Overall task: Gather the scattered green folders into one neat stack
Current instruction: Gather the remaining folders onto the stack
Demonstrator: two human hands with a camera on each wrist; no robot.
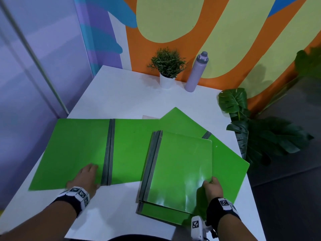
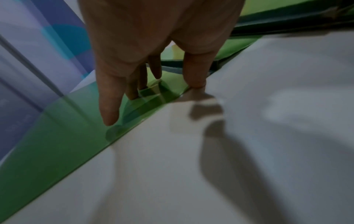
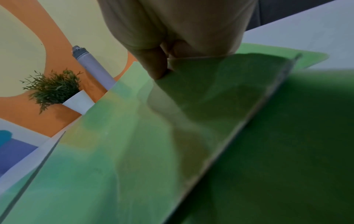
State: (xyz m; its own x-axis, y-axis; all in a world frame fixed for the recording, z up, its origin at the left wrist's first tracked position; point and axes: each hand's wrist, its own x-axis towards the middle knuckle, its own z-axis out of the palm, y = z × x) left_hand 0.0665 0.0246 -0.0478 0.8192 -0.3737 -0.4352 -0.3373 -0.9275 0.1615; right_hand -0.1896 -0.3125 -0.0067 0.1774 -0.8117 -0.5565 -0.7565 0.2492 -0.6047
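A green folder (image 1: 74,150) lies spread open on the white table (image 1: 121,94), its grey spine in the middle. My left hand (image 1: 85,178) rests flat on its near edge beside the spine, fingers straight (image 2: 109,106). At the right, closed green folders form a stack (image 1: 177,171) with grey spines on the left. My right hand (image 1: 212,187) pinches the top folder's right edge (image 3: 210,121), thumb on the cover, and that edge is lifted. Another open green folder (image 1: 225,157) lies angled beneath the stack.
A small potted plant (image 1: 167,66) and a lilac bottle (image 1: 196,72) stand at the table's far edge by the painted wall. Large dark leaves (image 1: 257,133) hang past the right edge. A pale sheet corner (image 1: 149,117) peeks from behind the folders.
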